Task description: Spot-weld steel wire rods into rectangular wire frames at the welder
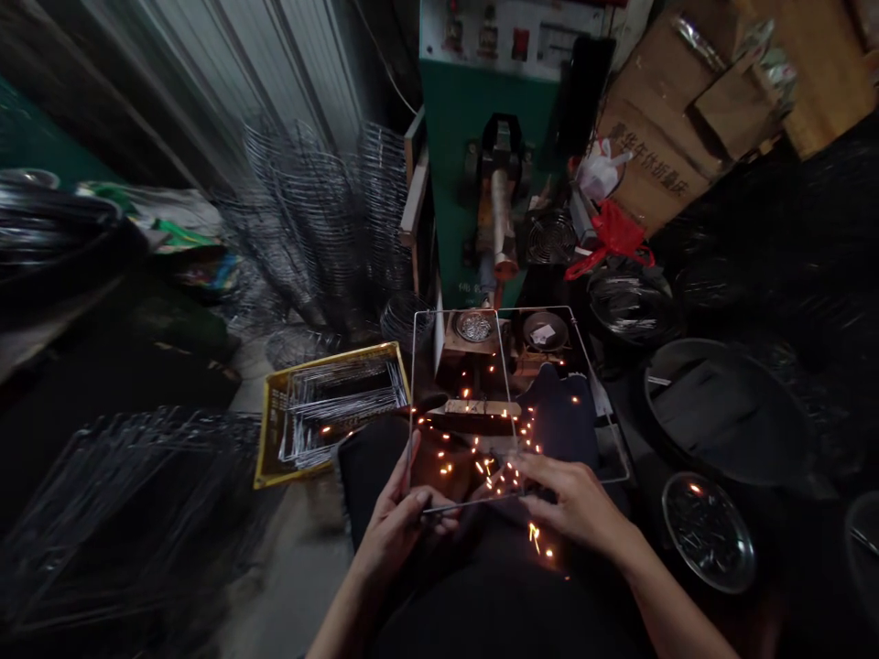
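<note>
Both my hands hold a rectangular wire frame over my lap. My left hand is closed on the frame's near left corner. My right hand pinches the near edge of the frame, fingers pressed together. Orange sparks fly around the frame's near side, just in front of my fingers. Beyond the frame stands a green welding machine with a copper electrode arm.
A yellow crate of wire pieces lies at left. Stacks of wire racks stand behind it. A round metal dish and dark pans sit at right. Cardboard boxes are at the back right.
</note>
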Available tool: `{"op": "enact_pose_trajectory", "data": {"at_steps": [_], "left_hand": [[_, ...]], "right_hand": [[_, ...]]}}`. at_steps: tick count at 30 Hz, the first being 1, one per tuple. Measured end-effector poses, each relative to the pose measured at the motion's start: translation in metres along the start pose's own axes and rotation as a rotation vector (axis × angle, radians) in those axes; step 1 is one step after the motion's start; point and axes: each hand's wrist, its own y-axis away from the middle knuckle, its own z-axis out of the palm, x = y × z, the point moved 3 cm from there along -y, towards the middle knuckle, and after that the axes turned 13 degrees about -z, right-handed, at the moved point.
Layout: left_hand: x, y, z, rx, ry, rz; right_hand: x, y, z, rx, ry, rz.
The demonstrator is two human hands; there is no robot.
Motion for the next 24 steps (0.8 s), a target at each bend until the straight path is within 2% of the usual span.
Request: {"op": "enact_pose_trajectory", "data": {"at_steps": [2,5,10,14,18,24], "left_hand": [[0.006,-0.010,0.001,-0.018,-0.025,0.030],[0.029,-0.044,0.000,-0.085,-0.082,0.104],[0.095,-0.123,-0.001,-0.152,-0.118,0.198],[0.140,-0.169,0.002,-0.149,-0.133,0.252],[0.163,-0.194,0.002,-0.114,-0.113,0.271],[0.176,-0.208,-0.004,-0.083,-0.069,0.283]], "right_hand": [[0.007,-0.007,-0.002,0.021,0.011,-0.007],[0.029,-0.035,-0.014,0.069,0.063,-0.019],[0.082,-0.117,-0.052,0.154,0.194,-0.032],[0.113,-0.175,-0.080,0.203,0.336,-0.017],[0.131,-0.206,-0.094,0.228,0.416,-0.013],[0.148,-0.222,-0.101,0.229,0.385,-0.045]]}}
